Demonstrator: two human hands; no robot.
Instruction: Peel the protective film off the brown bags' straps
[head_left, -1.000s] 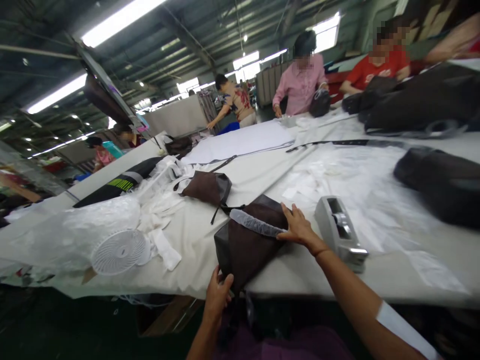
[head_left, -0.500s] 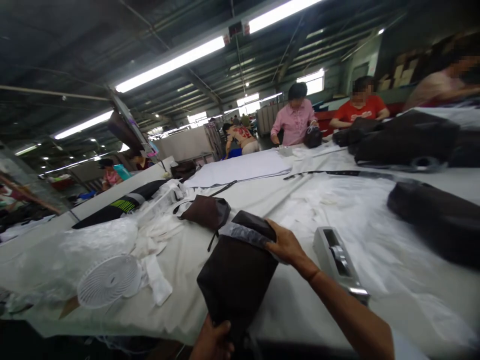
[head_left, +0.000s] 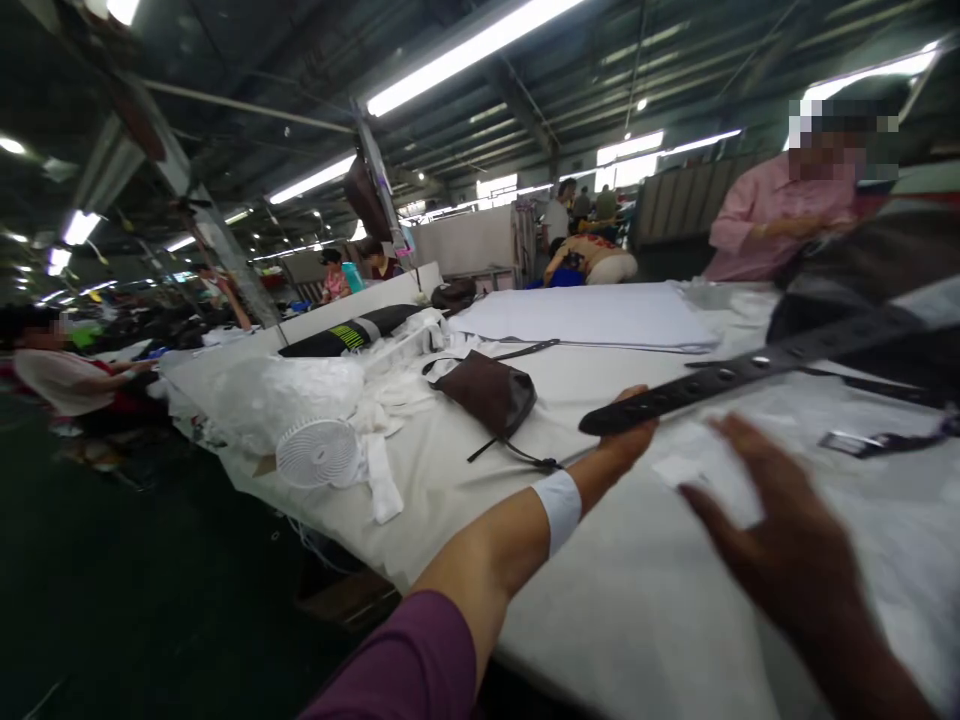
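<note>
The left hand (head_left: pixel 626 430), reaching in from 7 o'clock on a forearm with a white band (head_left: pixel 559 510) and a purple sleeve (head_left: pixel 397 660), sits under the end of a black leather strap with metal eyelets (head_left: pixel 750 375). The strap lies across its fingers and rises toward 2 o'clock above the counter; whether the hand grips it, I cannot tell. The blurred right hand (head_left: pixel 772 530), at 4 o'clock, is spread wide and holds nothing, just over small white fabric pieces (head_left: pixel 701 470) on the cream cloth-covered counter (head_left: pixel 600 620). At 12 o'clock lies a dark brown pouch with thin straps (head_left: pixel 487 392). A round white plastic fan grille (head_left: pixel 319 452) sits at 10 o'clock beside white plastic-wrapped material (head_left: pixel 285 400). Farther off, a large pale sheet (head_left: pixel 585 315) lies flat on the counter, and a co-worker in a pink shirt (head_left: pixel 780 215) stands beyond it at 1 o'clock.
</note>
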